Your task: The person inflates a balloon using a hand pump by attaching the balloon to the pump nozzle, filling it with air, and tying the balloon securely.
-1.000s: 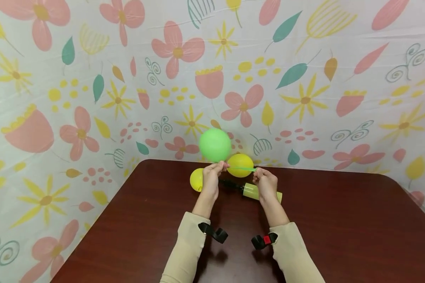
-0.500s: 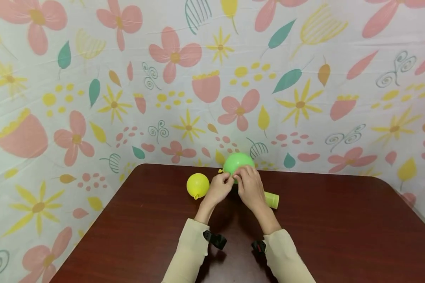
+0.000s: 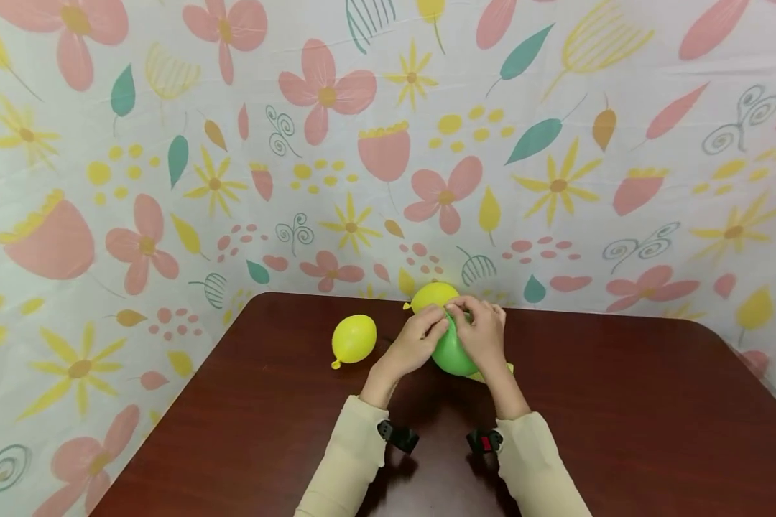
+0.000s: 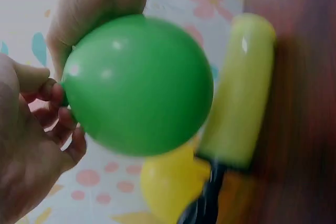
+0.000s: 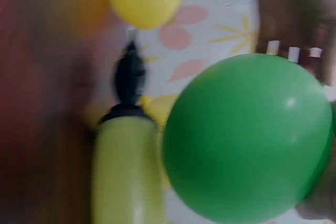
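A green inflated balloon (image 3: 451, 353) hangs below both hands, its neck turned upward. My left hand (image 3: 416, 339) pinches at the balloon's neck, seen as a small green end (image 4: 64, 94) in the left wrist view. Close against it, my right hand (image 3: 483, 332) has its thumb and fingertips at the same neck; the balloon hides part of this hand in the left wrist view. A yellow-green hand pump (image 4: 239, 93) with a black nozzle lies on the table behind the green balloon, mostly covered in the head view.
One yellow balloon (image 3: 354, 339) lies on the brown table (image 3: 252, 431) left of the hands. Another yellow balloon (image 3: 435, 293) sits at the back edge, near the flowered cloth (image 3: 556, 108). Black straps (image 3: 397, 436) hang at both wrists.
The hands were apart with the green neck stretched between them, then came together. The green balloon swung from above the hands to below them. The left yellow balloon rolled slightly.
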A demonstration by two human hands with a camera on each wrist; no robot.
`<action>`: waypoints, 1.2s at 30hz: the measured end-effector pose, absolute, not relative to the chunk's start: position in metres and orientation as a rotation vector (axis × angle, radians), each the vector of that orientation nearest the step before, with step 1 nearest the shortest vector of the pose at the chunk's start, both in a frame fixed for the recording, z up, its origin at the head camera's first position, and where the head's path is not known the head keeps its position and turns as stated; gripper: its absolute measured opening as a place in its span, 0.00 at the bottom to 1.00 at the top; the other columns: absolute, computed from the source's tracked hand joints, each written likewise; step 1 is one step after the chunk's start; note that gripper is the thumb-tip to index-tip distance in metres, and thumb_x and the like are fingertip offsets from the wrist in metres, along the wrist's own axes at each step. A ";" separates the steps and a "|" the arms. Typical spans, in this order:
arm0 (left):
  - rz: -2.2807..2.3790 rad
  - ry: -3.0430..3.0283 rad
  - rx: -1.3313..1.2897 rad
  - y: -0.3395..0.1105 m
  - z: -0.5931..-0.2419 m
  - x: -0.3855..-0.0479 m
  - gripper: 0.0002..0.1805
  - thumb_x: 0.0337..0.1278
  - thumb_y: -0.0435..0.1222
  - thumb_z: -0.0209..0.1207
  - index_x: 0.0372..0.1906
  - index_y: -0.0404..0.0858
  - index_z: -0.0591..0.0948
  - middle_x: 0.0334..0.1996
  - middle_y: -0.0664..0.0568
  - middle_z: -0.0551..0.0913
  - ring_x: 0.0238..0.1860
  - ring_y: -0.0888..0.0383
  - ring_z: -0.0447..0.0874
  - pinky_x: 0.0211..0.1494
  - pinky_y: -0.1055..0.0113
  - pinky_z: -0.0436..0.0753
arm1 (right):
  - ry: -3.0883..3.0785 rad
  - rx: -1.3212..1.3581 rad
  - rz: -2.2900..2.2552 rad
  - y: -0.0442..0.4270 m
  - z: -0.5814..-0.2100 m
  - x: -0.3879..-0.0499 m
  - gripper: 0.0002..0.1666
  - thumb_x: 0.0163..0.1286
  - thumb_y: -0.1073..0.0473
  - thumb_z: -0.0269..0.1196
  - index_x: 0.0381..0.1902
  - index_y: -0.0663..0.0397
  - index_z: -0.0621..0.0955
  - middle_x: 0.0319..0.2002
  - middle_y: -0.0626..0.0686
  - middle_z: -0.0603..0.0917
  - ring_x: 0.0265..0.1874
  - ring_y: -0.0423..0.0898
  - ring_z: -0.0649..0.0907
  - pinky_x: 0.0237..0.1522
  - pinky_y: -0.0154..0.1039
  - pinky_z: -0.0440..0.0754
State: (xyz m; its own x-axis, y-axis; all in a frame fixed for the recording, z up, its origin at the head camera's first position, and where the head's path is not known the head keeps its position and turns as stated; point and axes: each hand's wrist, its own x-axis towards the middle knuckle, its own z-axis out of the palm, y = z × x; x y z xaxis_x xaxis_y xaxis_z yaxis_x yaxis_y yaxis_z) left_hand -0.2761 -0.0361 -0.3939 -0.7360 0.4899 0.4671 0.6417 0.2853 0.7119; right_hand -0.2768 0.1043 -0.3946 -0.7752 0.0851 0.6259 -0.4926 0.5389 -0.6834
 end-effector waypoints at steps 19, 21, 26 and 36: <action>-2.327 -2.076 -0.763 -0.035 -0.400 -0.283 0.16 0.78 0.38 0.40 0.33 0.33 0.67 0.32 0.54 0.66 0.38 0.61 0.65 0.46 0.70 0.67 | -2.217 0.477 1.468 0.110 -0.400 -0.281 0.09 0.62 0.62 0.68 0.39 0.60 0.88 0.41 0.59 0.88 0.45 0.48 0.79 0.51 0.37 0.76; -2.257 -2.128 -0.797 -0.036 -0.401 -0.284 0.17 0.78 0.38 0.40 0.33 0.30 0.67 0.31 0.52 0.66 0.37 0.59 0.65 0.45 0.70 0.67 | -2.211 0.462 1.435 0.111 -0.401 -0.283 0.08 0.61 0.63 0.68 0.38 0.59 0.89 0.40 0.59 0.89 0.42 0.47 0.79 0.48 0.36 0.76; -2.040 -2.245 -0.794 -0.043 -0.398 -0.288 0.17 0.77 0.35 0.42 0.34 0.24 0.69 0.29 0.43 0.67 0.32 0.56 0.64 0.39 0.71 0.66 | -2.061 0.445 1.209 0.097 -0.413 -0.285 0.05 0.59 0.65 0.68 0.32 0.63 0.87 0.33 0.58 0.89 0.33 0.49 0.76 0.38 0.37 0.74; -2.099 -2.191 -0.729 -0.050 -0.400 -0.292 0.14 0.75 0.31 0.44 0.32 0.24 0.71 0.27 0.48 0.69 0.30 0.59 0.65 0.37 0.71 0.68 | -1.957 0.535 1.339 0.088 -0.426 -0.286 0.04 0.62 0.68 0.64 0.32 0.66 0.84 0.32 0.61 0.87 0.31 0.49 0.72 0.37 0.33 0.73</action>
